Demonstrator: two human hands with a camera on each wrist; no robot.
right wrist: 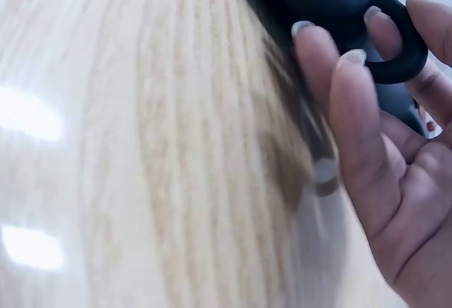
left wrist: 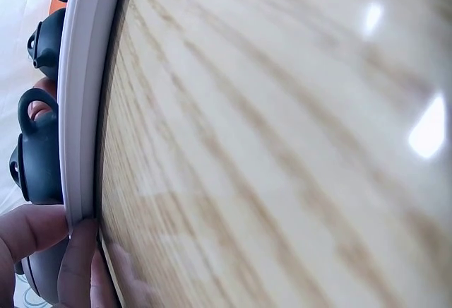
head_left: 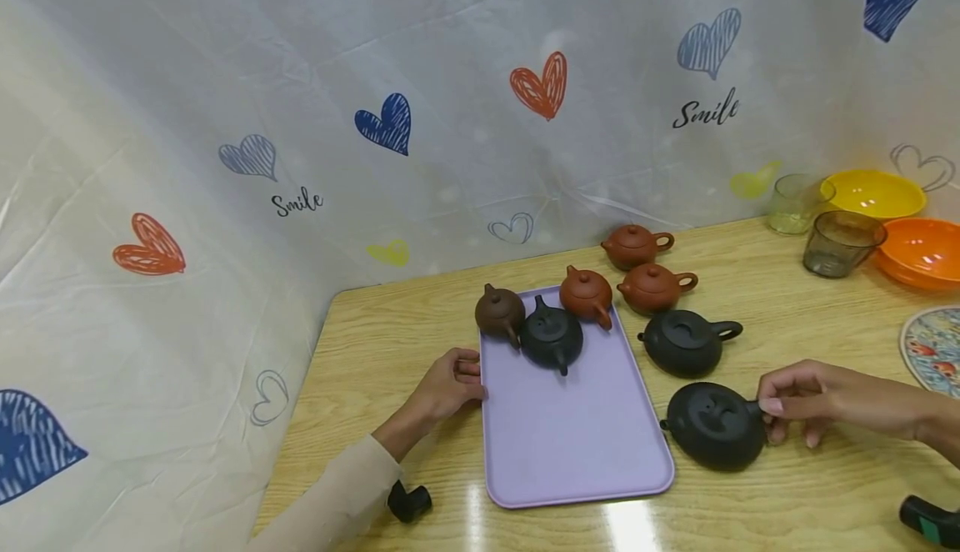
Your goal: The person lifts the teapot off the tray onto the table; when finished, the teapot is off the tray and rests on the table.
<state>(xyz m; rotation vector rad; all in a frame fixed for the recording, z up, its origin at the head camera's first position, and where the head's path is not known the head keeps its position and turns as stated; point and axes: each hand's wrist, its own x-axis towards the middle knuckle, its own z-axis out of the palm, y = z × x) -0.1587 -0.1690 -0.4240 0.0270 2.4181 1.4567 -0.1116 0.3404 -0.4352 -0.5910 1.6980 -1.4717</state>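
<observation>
My right hand (head_left: 817,402) grips the loop handle of a black teapot (head_left: 712,425) just right of the tray; in the right wrist view a finger passes through that handle (right wrist: 406,54). Whether this teapot touches the table I cannot tell. My left hand (head_left: 447,381) pinches the left rim of a lilac tray (head_left: 573,452), thumb on top in the left wrist view. At the tray's far end are a dark brown teapot (head_left: 500,312), a black teapot (head_left: 551,335) and a reddish-brown teapot (head_left: 585,292), their spouts pointing away from me.
Right of the tray, another black teapot (head_left: 681,343) and two reddish-brown teapots (head_left: 651,288) stand in a column. Farther right are a clear glass (head_left: 795,206), a smoky glass (head_left: 836,245), a yellow bowl (head_left: 873,193), orange bowls (head_left: 926,252) and a patterned round mat (head_left: 933,348).
</observation>
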